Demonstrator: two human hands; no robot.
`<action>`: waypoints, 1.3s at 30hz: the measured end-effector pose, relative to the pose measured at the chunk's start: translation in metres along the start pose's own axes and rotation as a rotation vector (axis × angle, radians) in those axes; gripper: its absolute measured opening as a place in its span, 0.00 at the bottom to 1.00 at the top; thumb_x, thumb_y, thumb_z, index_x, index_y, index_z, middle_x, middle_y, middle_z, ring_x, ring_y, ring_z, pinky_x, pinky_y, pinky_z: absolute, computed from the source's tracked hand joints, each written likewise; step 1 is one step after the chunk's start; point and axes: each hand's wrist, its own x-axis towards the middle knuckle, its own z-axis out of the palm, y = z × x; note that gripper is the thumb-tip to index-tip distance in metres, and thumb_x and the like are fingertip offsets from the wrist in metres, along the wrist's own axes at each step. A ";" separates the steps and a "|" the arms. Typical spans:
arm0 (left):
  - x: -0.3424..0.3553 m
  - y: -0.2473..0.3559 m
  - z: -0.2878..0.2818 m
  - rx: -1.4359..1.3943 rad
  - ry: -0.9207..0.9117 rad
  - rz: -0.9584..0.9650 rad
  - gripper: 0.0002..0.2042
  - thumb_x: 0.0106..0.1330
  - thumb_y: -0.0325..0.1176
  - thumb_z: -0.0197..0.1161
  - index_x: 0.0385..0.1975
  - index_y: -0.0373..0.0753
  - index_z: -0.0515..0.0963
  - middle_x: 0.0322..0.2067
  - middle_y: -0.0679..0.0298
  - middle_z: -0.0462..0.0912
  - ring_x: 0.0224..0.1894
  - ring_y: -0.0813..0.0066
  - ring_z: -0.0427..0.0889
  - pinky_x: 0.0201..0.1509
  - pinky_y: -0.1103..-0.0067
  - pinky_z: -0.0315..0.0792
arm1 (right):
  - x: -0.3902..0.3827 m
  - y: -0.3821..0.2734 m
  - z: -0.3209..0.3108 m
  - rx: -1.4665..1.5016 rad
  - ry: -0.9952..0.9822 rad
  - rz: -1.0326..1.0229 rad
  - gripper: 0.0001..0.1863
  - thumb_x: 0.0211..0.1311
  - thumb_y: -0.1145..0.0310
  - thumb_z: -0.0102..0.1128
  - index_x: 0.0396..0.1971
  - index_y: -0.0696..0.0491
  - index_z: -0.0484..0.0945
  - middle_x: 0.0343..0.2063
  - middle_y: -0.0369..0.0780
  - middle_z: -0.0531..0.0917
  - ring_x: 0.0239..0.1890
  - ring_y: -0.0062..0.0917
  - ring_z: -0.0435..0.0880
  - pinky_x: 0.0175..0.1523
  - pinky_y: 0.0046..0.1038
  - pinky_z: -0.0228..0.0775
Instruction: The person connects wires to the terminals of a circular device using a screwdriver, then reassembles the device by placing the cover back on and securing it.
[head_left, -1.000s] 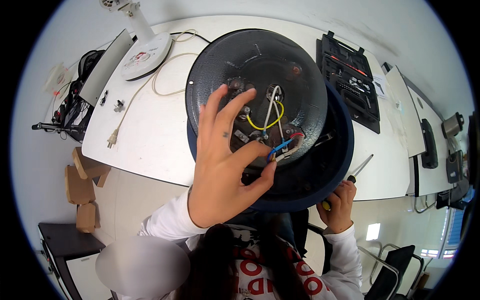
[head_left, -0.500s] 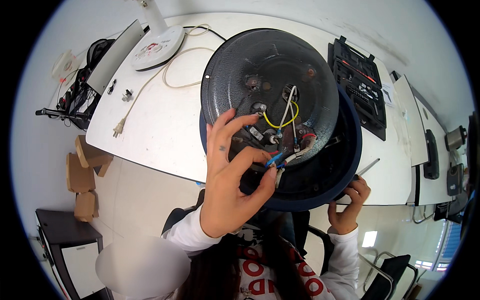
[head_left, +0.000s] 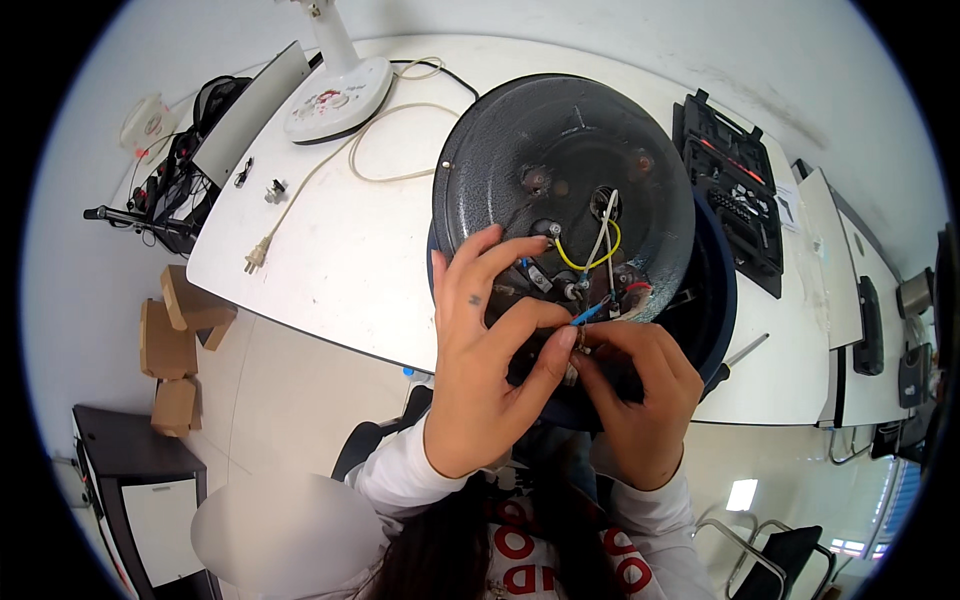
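Observation:
A round dark metal base plate (head_left: 570,130) of an appliance stands tilted against a dark blue round housing (head_left: 717,290) on the white table. Wires run over its underside, among them a yellow wire (head_left: 575,268), white wires (head_left: 607,225) and a blue-sleeved wire (head_left: 590,312). My left hand (head_left: 495,350) pinches the blue-sleeved wire between thumb and index finger, its other fingers spread over the plate. Close beside it, my right hand (head_left: 645,390) is closed in a pinch at the wire ends. What exactly its fingertips hold is hidden.
A screwdriver (head_left: 745,350) lies by the housing's right side. Behind it sits an open black tool case (head_left: 735,190). At the back left stands a white appliance base (head_left: 340,98) with a cord and plug (head_left: 258,255). Cardboard boxes (head_left: 168,350) are on the floor at left.
My right hand has left the housing's right front edge and come to the wires beside my left hand. The left hand keeps its pinch. The whole view has shifted slightly.

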 end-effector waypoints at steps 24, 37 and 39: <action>-0.018 -0.015 -0.009 0.247 0.101 -0.075 0.06 0.50 0.24 0.64 0.29 0.39 0.79 0.51 0.54 0.70 0.65 0.45 0.61 0.68 0.51 0.47 | -0.010 0.006 0.002 0.129 0.134 0.247 0.06 0.55 0.79 0.64 0.31 0.58 0.76 0.27 0.39 0.79 0.28 0.24 0.77 0.34 0.22 0.67; -0.016 -0.014 -0.003 0.155 0.132 0.053 0.09 0.49 0.26 0.67 0.30 0.44 0.79 0.46 0.65 0.77 0.59 0.51 0.70 0.65 0.39 0.40 | -0.013 0.010 0.006 0.142 0.155 0.250 0.07 0.54 0.79 0.65 0.32 0.58 0.75 0.27 0.39 0.78 0.27 0.25 0.77 0.33 0.23 0.67; -0.013 -0.009 -0.001 0.024 0.093 0.071 0.10 0.49 0.22 0.67 0.31 0.41 0.79 0.40 0.64 0.81 0.53 0.57 0.77 0.68 0.45 0.43 | -0.013 0.011 0.004 0.131 0.134 0.209 0.07 0.54 0.80 0.64 0.32 0.58 0.75 0.27 0.40 0.78 0.26 0.26 0.77 0.33 0.23 0.68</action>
